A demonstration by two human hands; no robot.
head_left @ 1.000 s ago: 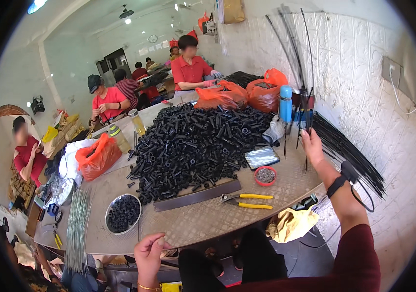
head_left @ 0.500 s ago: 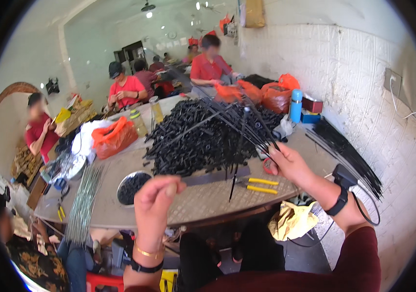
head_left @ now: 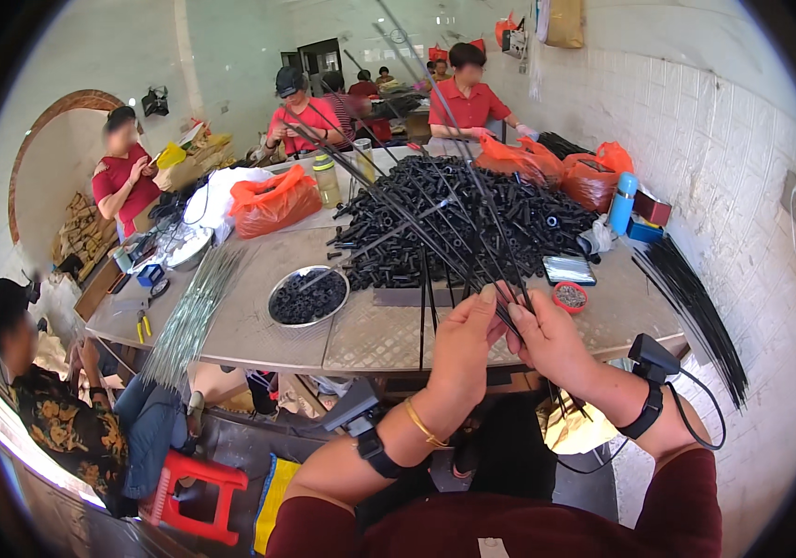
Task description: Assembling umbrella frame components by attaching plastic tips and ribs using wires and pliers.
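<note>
Pinching a loose bundle of thin black rods between thumb and curled fingers of both the left hand and the right hand, side by side at the near edge of a table. Fanning upward and leftward from both grips, in front of a heap of short black tubular parts, with a few ends poking out below the right hand. Lying near, just beyond the right hand: a red dish of small metal bits. Set farther left: a metal bowl of small black parts, then a sheaf of silvery wires
</note>
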